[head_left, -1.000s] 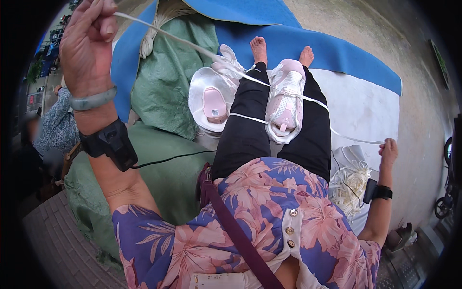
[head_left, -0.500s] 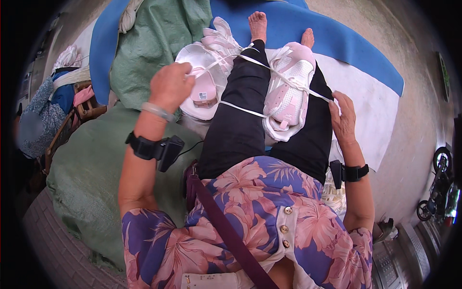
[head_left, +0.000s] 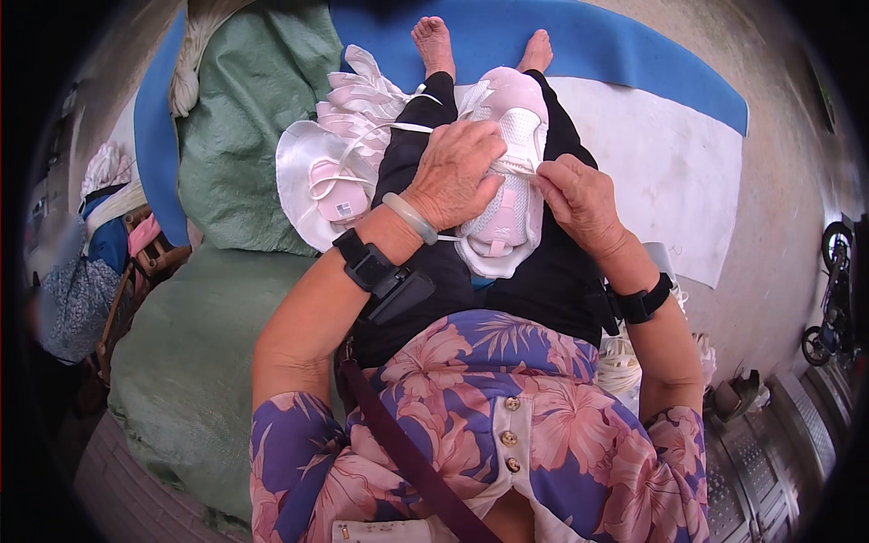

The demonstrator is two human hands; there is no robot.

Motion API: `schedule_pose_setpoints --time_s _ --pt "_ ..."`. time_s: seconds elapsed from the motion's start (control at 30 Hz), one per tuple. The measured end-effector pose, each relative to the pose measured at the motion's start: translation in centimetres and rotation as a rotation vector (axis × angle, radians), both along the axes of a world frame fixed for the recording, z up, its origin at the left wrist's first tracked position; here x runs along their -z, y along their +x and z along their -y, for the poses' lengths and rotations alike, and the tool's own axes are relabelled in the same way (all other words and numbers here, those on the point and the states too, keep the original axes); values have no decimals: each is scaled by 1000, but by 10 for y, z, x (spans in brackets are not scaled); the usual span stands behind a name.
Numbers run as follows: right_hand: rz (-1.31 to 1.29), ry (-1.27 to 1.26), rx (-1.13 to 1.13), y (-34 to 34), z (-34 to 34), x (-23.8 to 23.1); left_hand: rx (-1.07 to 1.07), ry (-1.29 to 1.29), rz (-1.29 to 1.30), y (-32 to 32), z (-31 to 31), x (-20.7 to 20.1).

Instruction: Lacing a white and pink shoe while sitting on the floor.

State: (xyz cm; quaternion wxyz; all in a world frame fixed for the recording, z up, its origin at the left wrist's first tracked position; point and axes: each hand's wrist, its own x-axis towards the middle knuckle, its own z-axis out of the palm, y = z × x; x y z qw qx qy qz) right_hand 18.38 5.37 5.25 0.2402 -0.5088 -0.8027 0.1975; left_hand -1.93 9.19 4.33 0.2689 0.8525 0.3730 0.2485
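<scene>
Shoe (head_left: pixel 514 201) on lap (head_left: pixel 566 285), blue mat (head_left: pixel 634 59), pale floor (head_left: pixel 774 208)

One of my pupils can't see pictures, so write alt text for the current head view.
A person's left hand and right hand work at the white lace of a pink-and-white shoe resting on their black-trousered thighs. Similar pink-and-white footwear lies to the left, beside green sacking.

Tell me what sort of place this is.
Probably a makeshift spot for handwork on shoes, rather than a home or shop: a pink-and-white shoe lies on the person's lap, a pile of similar pieces sits beside it, and a bulging green sack stands nearby.
</scene>
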Motion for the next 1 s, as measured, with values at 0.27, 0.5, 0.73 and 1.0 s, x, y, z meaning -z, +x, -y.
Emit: schedule_pose_setpoints --time_s 0.27,0.5,0.73,1.0 --pt "338 250 -19 4 23 13 81 176 -82 7 8 -7" --pt "336 252 71 6 25 18 71 18 -286 7 19 -26" --pt "300 257 87 1 11 3 113 363 -489 -7 15 -29" --pt "220 160 84 39 53 16 150 378 -560 -61 21 -27"
